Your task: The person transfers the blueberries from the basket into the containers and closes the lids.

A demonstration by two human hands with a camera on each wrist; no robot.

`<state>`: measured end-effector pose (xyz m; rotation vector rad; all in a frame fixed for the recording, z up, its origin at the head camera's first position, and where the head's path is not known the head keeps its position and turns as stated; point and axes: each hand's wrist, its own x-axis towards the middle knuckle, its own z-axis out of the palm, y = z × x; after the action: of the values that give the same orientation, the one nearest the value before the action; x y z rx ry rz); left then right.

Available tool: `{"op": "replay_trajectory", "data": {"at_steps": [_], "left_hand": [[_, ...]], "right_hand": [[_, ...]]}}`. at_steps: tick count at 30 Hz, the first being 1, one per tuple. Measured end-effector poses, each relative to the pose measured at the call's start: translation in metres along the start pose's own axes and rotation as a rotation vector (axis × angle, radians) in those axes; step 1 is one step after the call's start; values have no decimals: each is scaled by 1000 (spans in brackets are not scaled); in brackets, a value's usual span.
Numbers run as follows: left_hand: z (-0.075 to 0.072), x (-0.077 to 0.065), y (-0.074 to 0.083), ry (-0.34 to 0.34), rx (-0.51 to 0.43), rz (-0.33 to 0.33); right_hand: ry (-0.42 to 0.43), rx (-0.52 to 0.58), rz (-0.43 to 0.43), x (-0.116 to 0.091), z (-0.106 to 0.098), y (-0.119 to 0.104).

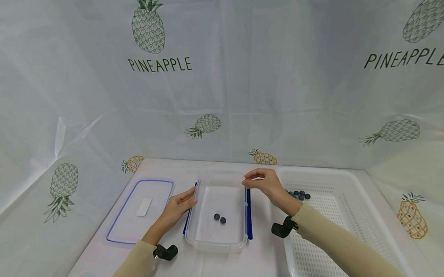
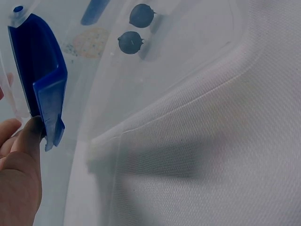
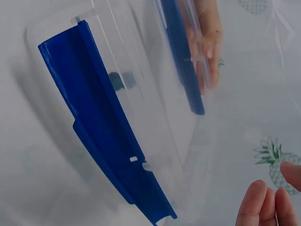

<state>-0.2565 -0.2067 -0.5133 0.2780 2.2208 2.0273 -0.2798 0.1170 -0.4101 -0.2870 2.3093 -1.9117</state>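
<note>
A clear plastic food container [image 1: 216, 243] with blue side latches stands in front of me in the head view. Two blueberries [image 1: 220, 218] lie on its floor. My left hand [image 1: 178, 205] grips the container's left side, thumb by the rim; the left wrist view shows it at the blue latch [image 2: 49, 80]. Over the container's far right corner is my right hand [image 1: 262, 183], its thumb and fingertips [image 3: 256, 195] apart in the right wrist view, with nothing visible between them. The right blue latch [image 3: 94, 113] hangs down.
To the right sits a white perforated basket [image 1: 315, 252], with several blueberries [image 1: 301, 195] near its far left part, partly behind my right hand. A clear lid with a blue seal [image 1: 121, 217] lies on the left, a white label on it. A pineapple-print sheet [image 1: 225, 80] hangs behind.
</note>
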Motion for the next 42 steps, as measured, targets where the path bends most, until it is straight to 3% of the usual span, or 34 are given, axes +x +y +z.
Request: {"op": "replay_trajectory", "data": {"at_steps": [7, 12, 14, 31, 38, 42], "left_hand": [[1, -2, 8, -27, -2, -13], [2, -4, 12, -18, 10, -24], [2, -3, 6, 6, 9, -20], [2, -2, 2, 13, -1, -6], [2, -2, 1, 5, 3, -3], [2, -2, 2, 5, 9, 1]], "right_hand": [[-11, 83, -13, -15, -17, -20], [7, 87, -42, -11, -34, -2], [21, 88, -47, -8, -42, 6], [85, 108, -35, -26, -94, 26], [131, 44, -37, -30, -110, 38], [154, 61, -45, -33, -119, 44]]}}
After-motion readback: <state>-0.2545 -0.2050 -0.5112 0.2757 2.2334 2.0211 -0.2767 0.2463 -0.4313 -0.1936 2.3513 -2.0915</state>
